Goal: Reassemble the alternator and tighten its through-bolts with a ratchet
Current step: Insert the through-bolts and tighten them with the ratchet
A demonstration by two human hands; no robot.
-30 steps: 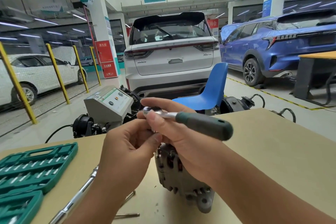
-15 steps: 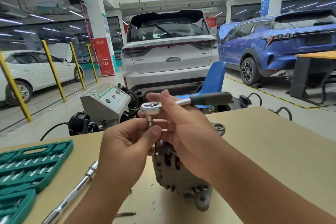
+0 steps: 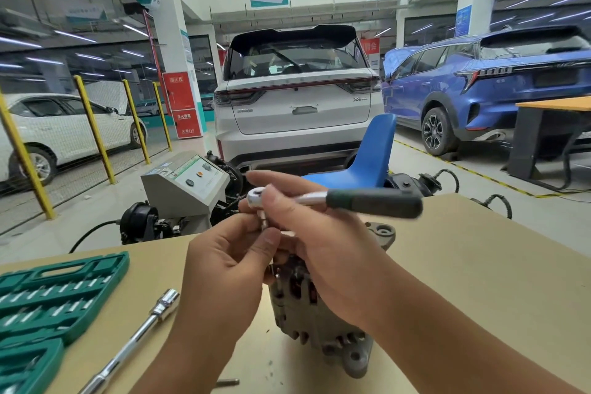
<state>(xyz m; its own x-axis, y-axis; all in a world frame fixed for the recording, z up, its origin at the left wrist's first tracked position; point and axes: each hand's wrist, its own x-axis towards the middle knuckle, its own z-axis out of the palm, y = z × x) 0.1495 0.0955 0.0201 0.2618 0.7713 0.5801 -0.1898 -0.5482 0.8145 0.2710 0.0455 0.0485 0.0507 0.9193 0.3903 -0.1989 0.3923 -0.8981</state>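
Taking the alternator (image 3: pixel 316 313) as the landmark, standing on the tan surface (image 3: pixel 479 265) with its long axis roughly upright: well to its left lies the green socket case (image 3: pixel 54 294), and between case and alternator a long chrome extension bar (image 3: pixel 140 333) lies slantwise, untouched. Just above the alternator's top, the left hand (image 3: pixel 224 269) curls in, its thumb and fingers pinching the small socket or bit under the ratchet's head. The ratchet (image 3: pixel 339 201) is gripped near its head by the right hand (image 3: pixel 326 253), the dark handle running out level to the right. Both hands hover directly over the alternator, so the coming move looks like a short drop straight down onto a through-bolt; which bolt I cannot tell, since the hands hide the top.
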